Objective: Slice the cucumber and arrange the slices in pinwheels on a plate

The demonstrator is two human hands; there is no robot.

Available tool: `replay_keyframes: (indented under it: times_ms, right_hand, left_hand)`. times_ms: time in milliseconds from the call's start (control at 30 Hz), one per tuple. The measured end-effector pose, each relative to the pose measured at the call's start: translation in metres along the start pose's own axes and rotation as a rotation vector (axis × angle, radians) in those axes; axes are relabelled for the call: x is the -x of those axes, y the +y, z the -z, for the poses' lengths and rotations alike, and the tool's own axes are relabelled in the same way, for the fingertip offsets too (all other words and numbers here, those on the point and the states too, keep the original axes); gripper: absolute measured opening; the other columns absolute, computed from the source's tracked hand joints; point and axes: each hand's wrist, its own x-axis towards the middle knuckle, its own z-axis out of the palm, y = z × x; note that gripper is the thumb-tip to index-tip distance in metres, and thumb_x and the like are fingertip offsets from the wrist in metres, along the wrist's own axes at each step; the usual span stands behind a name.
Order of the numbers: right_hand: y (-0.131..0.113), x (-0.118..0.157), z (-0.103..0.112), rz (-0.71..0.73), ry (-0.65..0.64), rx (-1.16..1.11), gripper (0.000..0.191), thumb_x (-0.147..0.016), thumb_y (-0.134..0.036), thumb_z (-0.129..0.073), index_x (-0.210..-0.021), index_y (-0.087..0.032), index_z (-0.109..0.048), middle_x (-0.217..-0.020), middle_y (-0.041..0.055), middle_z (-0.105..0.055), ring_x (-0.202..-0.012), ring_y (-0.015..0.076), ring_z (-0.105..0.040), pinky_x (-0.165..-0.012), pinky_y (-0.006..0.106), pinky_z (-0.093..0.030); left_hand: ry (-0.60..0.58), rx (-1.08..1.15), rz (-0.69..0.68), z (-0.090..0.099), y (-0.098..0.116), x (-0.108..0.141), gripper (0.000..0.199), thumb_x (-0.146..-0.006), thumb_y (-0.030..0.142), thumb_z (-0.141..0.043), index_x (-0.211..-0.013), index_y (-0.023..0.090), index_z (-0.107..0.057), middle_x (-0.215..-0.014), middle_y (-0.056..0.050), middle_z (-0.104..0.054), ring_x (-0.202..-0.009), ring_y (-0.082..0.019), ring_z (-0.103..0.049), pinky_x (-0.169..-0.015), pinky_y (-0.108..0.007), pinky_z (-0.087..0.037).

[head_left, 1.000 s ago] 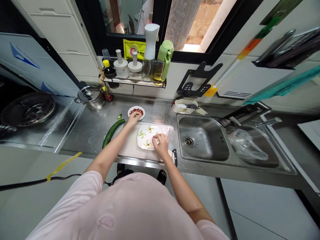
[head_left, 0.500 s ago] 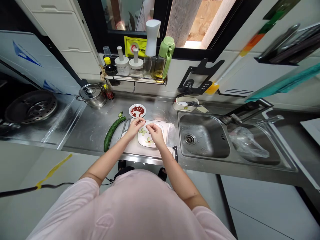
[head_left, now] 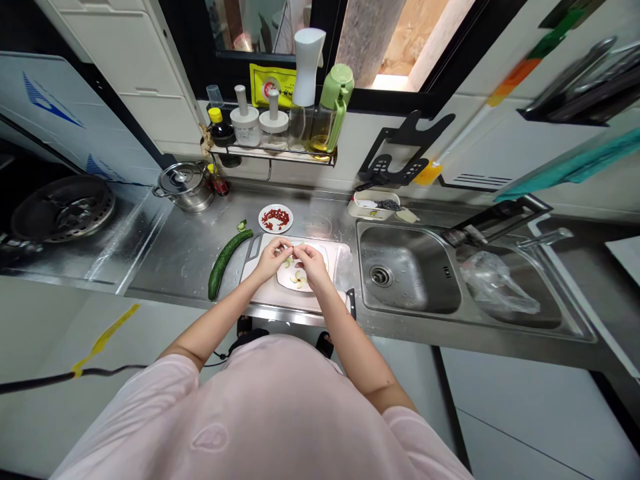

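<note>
A white panel (head_left: 55,127) at the left bears blue emblems, a chopping board (head_left: 265,295) carries a pale plate (head_left: 285,277), and lettering on the yellow packet (head_left: 285,81) is too small to read. Over the plate, the left hand (head_left: 273,259) and right hand (head_left: 311,265) converge, fingers narrowed to pinches with tips meeting; whether they hold anything, I cannot tell. On the plate, nearer the body, lies a pinwheel of slices (head_left: 299,280).
</note>
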Motion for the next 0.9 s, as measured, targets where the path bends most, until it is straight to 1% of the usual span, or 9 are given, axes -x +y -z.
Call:
replay_keyframes:
  times_ms: [133,300,467,567,700,900]
  right_hand:
    - [0.002,0.001,0.003,0.083,0.024,0.098,0.023,-0.07,-0.041,-0.065,-0.073,-0.019,-0.06,-0.071,-0.0008,-0.058,-0.067,0.0123,-0.052,-0.056,0.022,-0.042]
    - [0.002,0.005,0.007,0.273,0.047,0.285,0.021,-0.076,-0.041,-0.062,-0.074,-0.02,-0.06,-0.075,0.0006,-0.061,-0.074,0.0152,-0.054,-0.067,0.027,-0.045]
    - [0.005,0.004,0.009,0.38,0.05,0.442,0.019,-0.079,-0.039,-0.059,-0.073,-0.021,-0.06,-0.078,0.0022,-0.061,-0.08,0.0173,-0.054,-0.067,0.028,-0.043]
    - [0.008,0.004,0.009,0.416,0.046,0.502,0.019,-0.08,-0.038,-0.058,-0.071,-0.021,-0.06,-0.079,0.0024,-0.061,-0.081,0.0174,-0.054,-0.067,0.029,-0.043]
    - [0.009,0.004,0.011,0.421,0.052,0.526,0.017,-0.081,-0.036,-0.056,-0.073,-0.022,-0.061,-0.08,0.0024,-0.062,-0.083,0.0179,-0.054,-0.069,0.029,-0.042]
    - [0.011,0.004,0.014,0.458,0.071,0.591,0.012,-0.08,-0.031,-0.055,-0.075,-0.022,-0.062,-0.082,0.0025,-0.063,-0.085,0.0183,-0.054,-0.072,0.031,-0.041]
  left_hand:
    - [-0.022,-0.03,0.0,0.003,0.003,0.001,0.021,-0.079,0.039,-0.059,-0.084,0.019,-0.06,-0.092,-0.004,-0.059,-0.081,-0.013,-0.052,-0.068,-0.024,-0.043]
    - [-0.02,-0.088,-0.005,0.009,0.007,-0.001,0.022,-0.079,0.041,-0.058,-0.08,0.019,-0.061,-0.088,-0.004,-0.059,-0.082,-0.014,-0.053,-0.069,-0.025,-0.042]
    - [-0.027,-0.142,-0.047,0.012,0.008,0.0,0.02,-0.079,0.039,-0.061,-0.078,0.019,-0.063,-0.089,-0.004,-0.059,-0.081,-0.014,-0.053,-0.066,-0.024,-0.042]
    - [-0.024,-0.163,-0.048,0.012,0.006,0.001,0.019,-0.079,0.038,-0.061,-0.077,0.019,-0.063,-0.089,-0.004,-0.059,-0.084,-0.014,-0.054,-0.067,-0.024,-0.042]
    - [-0.029,-0.182,-0.045,0.013,0.001,0.002,0.018,-0.079,0.037,-0.061,-0.076,0.019,-0.063,-0.088,-0.005,-0.059,-0.087,-0.015,-0.055,-0.07,-0.025,-0.043]
    - [-0.021,-0.184,-0.058,0.015,-0.005,0.003,0.015,-0.08,0.033,-0.061,-0.078,0.019,-0.064,-0.09,-0.004,-0.06,-0.086,-0.015,-0.055,-0.075,-0.027,-0.044]
